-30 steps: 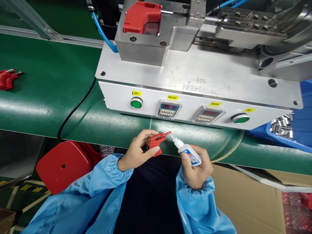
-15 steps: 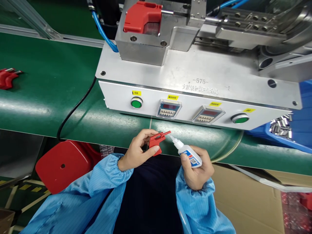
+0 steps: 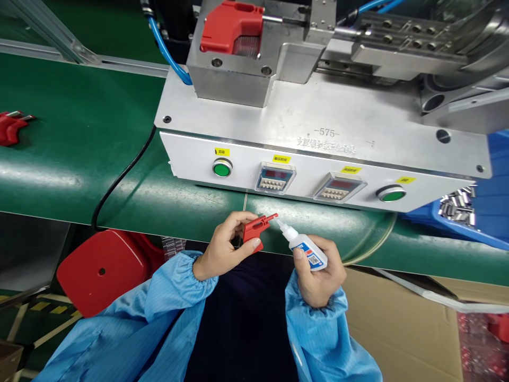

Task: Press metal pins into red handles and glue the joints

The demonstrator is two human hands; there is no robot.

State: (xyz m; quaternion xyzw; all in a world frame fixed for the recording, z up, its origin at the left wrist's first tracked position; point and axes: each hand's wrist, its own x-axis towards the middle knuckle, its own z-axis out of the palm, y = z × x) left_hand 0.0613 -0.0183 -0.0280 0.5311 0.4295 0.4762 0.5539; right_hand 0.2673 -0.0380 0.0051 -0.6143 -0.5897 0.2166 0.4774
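My left hand (image 3: 225,246) is closed around a small red plastic part (image 3: 254,230), whose thin stem points up and to the right. In my right hand (image 3: 320,273) is a white glue bottle (image 3: 309,251) with a blue label and a QR code. The bottle tilts up to the left, its narrow nozzle right beside the red part's stem; whether they touch I cannot tell. Behind my hands stands a metal press fixture (image 3: 286,114), and another red part (image 3: 233,27) sits in its block against a metal rod.
Red parts with metal pins (image 3: 11,127) lie on the green bench (image 3: 71,175) at left. A blue bin (image 3: 493,223) at right holds metal sleeves. Below are a red stool (image 3: 105,270) and cardboard (image 3: 401,329). A black cable (image 3: 125,178) crosses the bench.
The glue bottle in my right hand has shifted slightly left, its nozzle now closer to the red part's stem. My left hand has hardly moved.
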